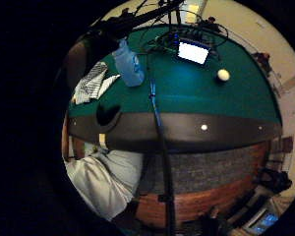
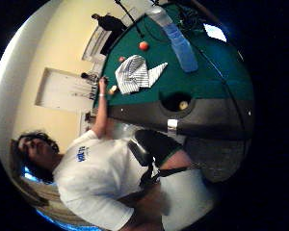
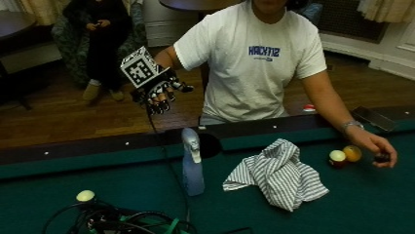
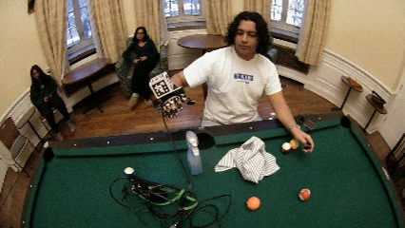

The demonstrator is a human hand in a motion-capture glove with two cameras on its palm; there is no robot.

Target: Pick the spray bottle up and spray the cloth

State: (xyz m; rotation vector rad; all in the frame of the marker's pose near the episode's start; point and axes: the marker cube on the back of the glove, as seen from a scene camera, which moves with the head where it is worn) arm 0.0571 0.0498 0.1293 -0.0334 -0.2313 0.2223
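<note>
Fingers of the black-gloved right hand [image 3: 159,92] hang relaxed and empty, raised well behind the pool table's dark rail [image 3: 97,146], while the upright translucent blue spray bottle [image 3: 193,170] stands below and forward, beside the striped cloth [image 3: 279,178].

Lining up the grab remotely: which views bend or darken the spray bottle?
Outside view: spray bottle upright and undistorted beside the cloth, felt dim. Little finger palm view: bottle small and dark, table rail curved by the lens. Thumb palm view: bottle stretched near the picture's rim. Gloved right hand raised off the table, fingers relaxed.
</note>
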